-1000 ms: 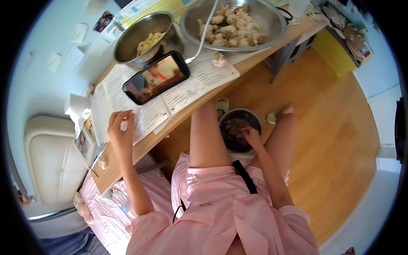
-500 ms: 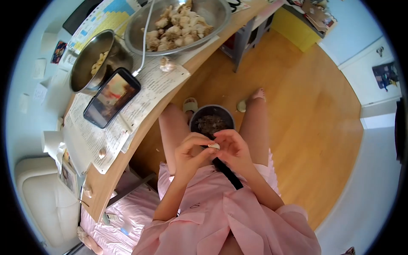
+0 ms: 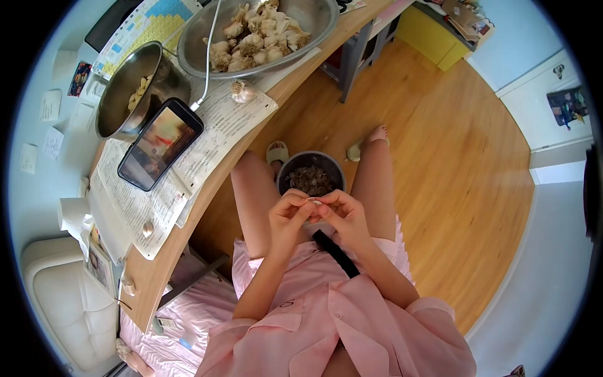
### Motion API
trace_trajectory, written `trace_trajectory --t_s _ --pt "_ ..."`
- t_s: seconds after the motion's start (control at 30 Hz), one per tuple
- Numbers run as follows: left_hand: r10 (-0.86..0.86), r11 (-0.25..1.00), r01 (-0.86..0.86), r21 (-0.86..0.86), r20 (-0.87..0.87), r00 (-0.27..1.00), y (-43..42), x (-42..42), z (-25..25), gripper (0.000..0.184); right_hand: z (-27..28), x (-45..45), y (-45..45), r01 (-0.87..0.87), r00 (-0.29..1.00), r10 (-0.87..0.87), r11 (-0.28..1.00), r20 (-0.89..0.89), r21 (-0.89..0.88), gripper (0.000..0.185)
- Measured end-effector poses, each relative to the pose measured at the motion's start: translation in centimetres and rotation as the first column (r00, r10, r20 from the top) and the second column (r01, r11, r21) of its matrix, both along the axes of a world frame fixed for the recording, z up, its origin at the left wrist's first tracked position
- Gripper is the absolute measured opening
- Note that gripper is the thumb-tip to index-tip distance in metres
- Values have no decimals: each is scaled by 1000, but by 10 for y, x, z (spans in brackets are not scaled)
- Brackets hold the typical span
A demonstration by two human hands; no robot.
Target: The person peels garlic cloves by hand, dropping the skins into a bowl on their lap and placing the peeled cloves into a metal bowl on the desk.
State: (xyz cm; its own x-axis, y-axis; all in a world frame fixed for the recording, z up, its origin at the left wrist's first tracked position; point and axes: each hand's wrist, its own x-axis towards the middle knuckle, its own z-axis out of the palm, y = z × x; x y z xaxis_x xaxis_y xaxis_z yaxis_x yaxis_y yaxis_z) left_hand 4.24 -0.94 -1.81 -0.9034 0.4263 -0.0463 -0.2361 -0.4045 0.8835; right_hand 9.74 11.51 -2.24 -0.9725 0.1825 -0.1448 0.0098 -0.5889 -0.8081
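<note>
I have both bare hands close together in my view, in front of the pink, short-sleeved shirt point(image 3: 370, 327). The left hand point(image 3: 289, 221) and the right hand point(image 3: 343, 220) meet at the fingertips, both pinching a small, whitish garlic clove point(image 3: 315, 202), mostly hidden between them. The other fingers curl inward; I cannot tell how much skin remains on the clove.

Just beyond the hands, between the knees, I see a round, dark grey bin point(image 3: 314, 157) on the floor, holding brownish scraps point(image 3: 311, 181). To the left of the left hand runs a light wooden desk point(image 3: 147, 276). On its printed white pages point(image 3: 217, 135), nearest that hand, lies a black smartphone point(image 3: 160, 144) with its screen lit and a white cable point(image 3: 209, 56) plugged in. A small, pale clove point(image 3: 147, 229) sits on the same pages, nearer me than the phone.

Farther out, ahead and left of both hands, a deep, shiny steel bowl point(image 3: 171, 81) contains peeled, cream-coloured cloves point(image 3: 139, 94). Beside it, a wide, shallow steel bowl point(image 3: 323, 25) holds heaped garlic bulbs point(image 3: 267, 41), and one loose, whitish bulb point(image 3: 242, 92) rests near its rim.
</note>
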Motion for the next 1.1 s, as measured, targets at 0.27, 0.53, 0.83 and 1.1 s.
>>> trace_trajectory --t_s 0.27,0.53,0.83,1.1 --pt "-121 951 26 309 293 948 1 -7 -53 4 -17 1 12 -136 978 168 963 124 -234 16" --pt "-14 949 54 -309 130 991 7 -35 -99 14 -32 -1 2 -93 974 164 915 153 -392 23" --pt "-130 666 -194 -720 -368 921 12 -52 -201 16 -8 0 8 -116 981 169 909 100 -400 25" --pt "-192 540 -236 -808 -391 900 18 -55 -199 16 34 2 6 -171 983 178 777 -48 -606 23"
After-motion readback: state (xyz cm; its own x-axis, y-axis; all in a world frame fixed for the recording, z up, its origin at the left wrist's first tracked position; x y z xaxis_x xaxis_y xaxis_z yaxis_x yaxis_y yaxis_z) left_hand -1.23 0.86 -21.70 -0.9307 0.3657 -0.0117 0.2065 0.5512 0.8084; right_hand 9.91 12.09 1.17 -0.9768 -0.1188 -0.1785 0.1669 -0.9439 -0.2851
